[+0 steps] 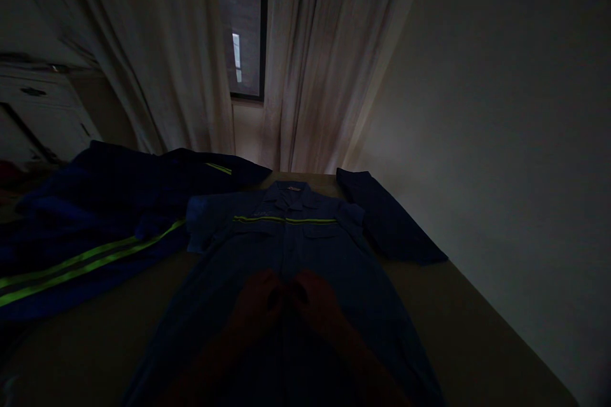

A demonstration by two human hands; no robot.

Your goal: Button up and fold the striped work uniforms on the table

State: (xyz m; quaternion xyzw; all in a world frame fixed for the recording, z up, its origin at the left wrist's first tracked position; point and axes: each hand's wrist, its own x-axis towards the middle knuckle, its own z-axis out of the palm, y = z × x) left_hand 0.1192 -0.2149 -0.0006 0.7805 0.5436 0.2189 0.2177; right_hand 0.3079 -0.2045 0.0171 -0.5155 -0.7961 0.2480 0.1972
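Note:
The room is very dark. A dark blue work jacket with a yellow-green reflective stripe across the chest lies flat on a table, collar away from me. Its right sleeve stretches out toward the wall. My left hand and my right hand rest side by side on the middle of the jacket front, fingertips almost meeting at the centre seam. The fingers look pressed down on the cloth, but the dim light hides their exact pose.
A heap of more dark blue garments with reflective stripes lies on the table's left side. Pale curtains hang behind, with a narrow window gap. A bare wall runs along the right. A white cabinet stands far left.

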